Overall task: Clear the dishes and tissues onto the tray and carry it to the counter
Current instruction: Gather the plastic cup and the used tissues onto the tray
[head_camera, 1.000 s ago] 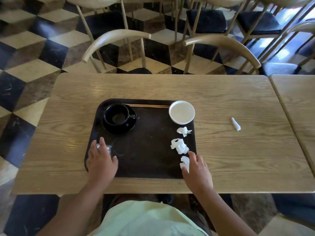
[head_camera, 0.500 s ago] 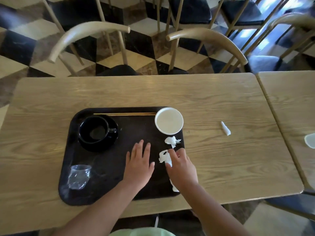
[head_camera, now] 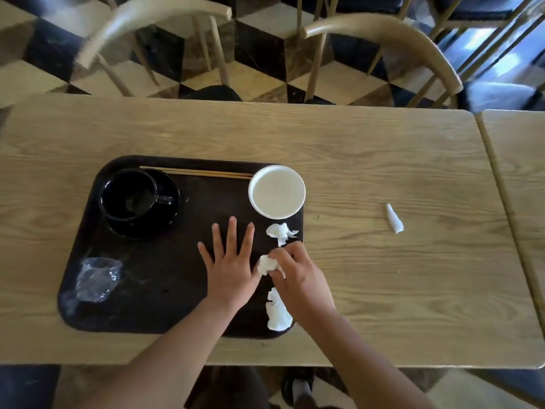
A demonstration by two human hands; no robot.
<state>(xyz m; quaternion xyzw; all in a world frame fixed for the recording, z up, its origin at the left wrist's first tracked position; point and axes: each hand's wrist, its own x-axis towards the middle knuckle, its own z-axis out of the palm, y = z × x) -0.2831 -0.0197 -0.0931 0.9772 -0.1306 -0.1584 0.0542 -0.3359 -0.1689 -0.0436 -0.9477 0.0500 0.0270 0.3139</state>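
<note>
White crumpled tissue pinched by right hand over tray edge | left hand laid flat, released | stray tissue on surface may be overlooked | loose wads could be blown off when carried

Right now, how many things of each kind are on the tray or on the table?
Tissues: 4
Black cup on saucer: 1
White dish: 1
Chopsticks: 1 pair
Crumpled clear plastic cup: 1
Tray: 1
Total: 9
</note>
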